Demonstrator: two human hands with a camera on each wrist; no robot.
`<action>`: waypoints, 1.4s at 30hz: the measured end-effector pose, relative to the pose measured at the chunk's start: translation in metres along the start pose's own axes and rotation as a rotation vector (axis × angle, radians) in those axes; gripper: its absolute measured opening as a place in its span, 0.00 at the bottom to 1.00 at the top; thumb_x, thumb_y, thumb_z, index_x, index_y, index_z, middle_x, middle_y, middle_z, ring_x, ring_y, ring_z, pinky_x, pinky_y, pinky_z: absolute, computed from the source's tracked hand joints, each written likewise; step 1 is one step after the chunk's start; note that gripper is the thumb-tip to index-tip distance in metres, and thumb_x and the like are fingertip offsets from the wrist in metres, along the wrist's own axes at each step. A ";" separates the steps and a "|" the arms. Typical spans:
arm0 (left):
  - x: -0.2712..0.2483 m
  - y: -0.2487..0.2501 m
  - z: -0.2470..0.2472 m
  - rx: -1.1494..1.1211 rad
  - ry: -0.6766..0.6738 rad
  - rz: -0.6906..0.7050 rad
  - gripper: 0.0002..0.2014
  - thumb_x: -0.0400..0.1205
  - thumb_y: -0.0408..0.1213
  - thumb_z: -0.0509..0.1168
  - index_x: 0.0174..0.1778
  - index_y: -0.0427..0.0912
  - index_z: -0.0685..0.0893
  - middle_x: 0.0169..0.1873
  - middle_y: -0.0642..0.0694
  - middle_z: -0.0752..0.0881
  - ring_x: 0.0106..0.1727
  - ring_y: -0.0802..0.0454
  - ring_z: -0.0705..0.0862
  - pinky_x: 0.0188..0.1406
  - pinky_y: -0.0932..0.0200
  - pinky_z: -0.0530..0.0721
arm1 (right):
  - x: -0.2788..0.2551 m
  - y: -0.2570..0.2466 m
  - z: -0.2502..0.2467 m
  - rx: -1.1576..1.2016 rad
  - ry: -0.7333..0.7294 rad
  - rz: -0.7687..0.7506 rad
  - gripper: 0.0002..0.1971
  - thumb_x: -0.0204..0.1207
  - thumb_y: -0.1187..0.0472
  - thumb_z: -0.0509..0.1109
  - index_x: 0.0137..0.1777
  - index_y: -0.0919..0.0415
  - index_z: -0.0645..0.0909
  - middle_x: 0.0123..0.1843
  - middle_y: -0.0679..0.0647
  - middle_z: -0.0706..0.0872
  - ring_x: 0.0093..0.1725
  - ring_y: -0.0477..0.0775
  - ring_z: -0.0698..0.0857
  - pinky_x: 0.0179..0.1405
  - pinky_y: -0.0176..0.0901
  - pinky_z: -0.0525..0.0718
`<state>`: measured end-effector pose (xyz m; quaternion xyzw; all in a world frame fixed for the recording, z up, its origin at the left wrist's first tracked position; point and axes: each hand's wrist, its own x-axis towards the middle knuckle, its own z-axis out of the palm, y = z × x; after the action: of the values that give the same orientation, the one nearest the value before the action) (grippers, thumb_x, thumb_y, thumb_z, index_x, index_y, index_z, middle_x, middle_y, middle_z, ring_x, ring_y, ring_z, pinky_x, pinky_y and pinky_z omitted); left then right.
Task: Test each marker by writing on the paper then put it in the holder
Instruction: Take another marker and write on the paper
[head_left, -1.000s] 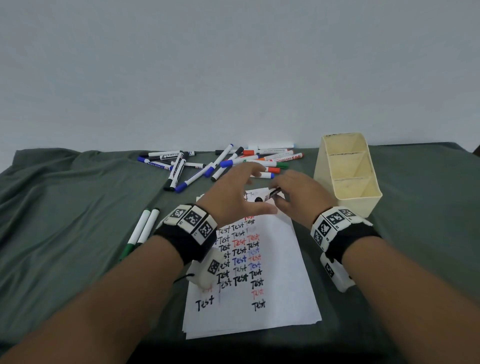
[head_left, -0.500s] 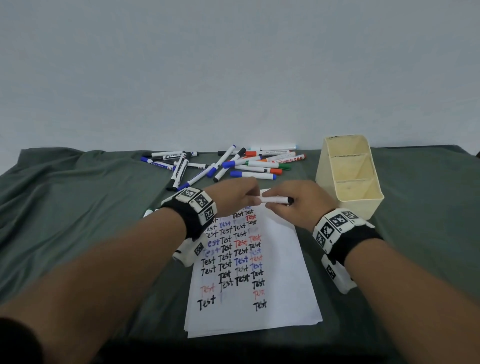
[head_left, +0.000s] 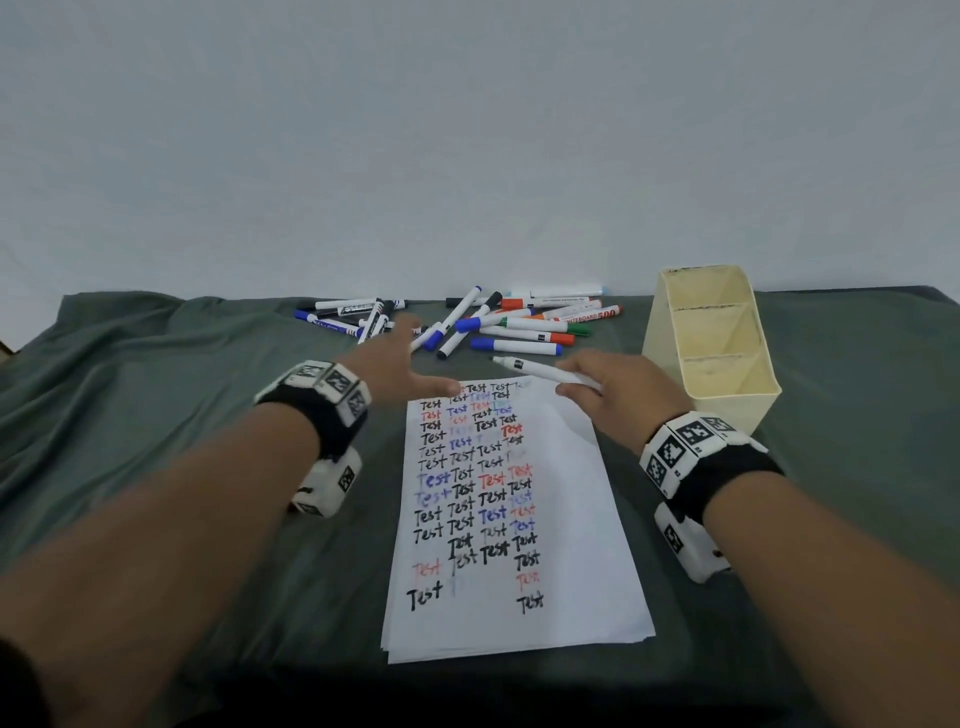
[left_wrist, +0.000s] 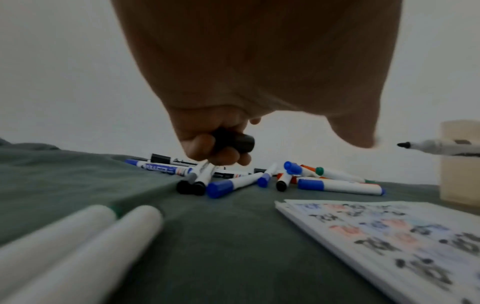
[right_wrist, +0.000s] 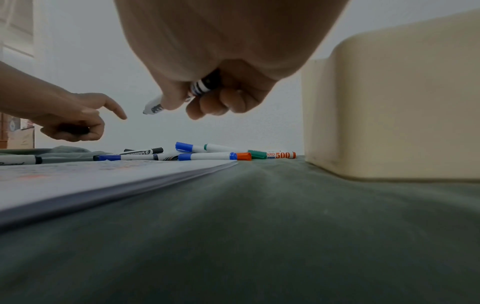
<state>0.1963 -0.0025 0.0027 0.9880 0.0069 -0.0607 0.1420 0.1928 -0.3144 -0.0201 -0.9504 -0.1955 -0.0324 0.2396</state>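
A plain indoor room: bare pale wall (head_left: 467, 130) behind a table draped in green cloth (head_left: 156, 415).

Background: cloth and wall only
Grey-green cloth (head_left: 156, 415) covers the work surface, rumpled into folds toward 9 and 10 o'clock, smoother toward 3 o'clock; plain pale wall (head_left: 467, 130) behind at 12 o'clock, meeting the cloth's far edge
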 end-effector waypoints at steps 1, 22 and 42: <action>-0.002 -0.012 -0.002 -0.047 0.020 -0.056 0.56 0.59 0.80 0.70 0.78 0.61 0.55 0.53 0.52 0.76 0.50 0.48 0.80 0.51 0.52 0.76 | 0.000 -0.001 0.000 -0.014 -0.010 -0.004 0.08 0.86 0.45 0.68 0.62 0.38 0.81 0.43 0.38 0.83 0.42 0.45 0.81 0.35 0.38 0.72; 0.006 -0.038 -0.005 0.182 0.031 0.045 0.15 0.76 0.33 0.76 0.57 0.42 0.84 0.46 0.50 0.83 0.54 0.45 0.84 0.46 0.59 0.73 | 0.001 -0.003 0.001 -0.083 -0.020 0.005 0.09 0.86 0.45 0.66 0.64 0.42 0.79 0.46 0.43 0.83 0.42 0.47 0.80 0.34 0.40 0.71; -0.040 0.017 0.056 0.300 -0.381 0.060 0.60 0.62 0.87 0.55 0.83 0.70 0.31 0.84 0.47 0.25 0.85 0.39 0.26 0.84 0.35 0.35 | 0.000 -0.001 0.001 -0.039 0.034 -0.115 0.26 0.84 0.60 0.69 0.80 0.42 0.73 0.73 0.48 0.78 0.55 0.49 0.82 0.56 0.42 0.78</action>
<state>0.1506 -0.0347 -0.0411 0.9685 -0.0586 -0.2421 -0.0057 0.1925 -0.3134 -0.0208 -0.9414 -0.2452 -0.0661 0.2219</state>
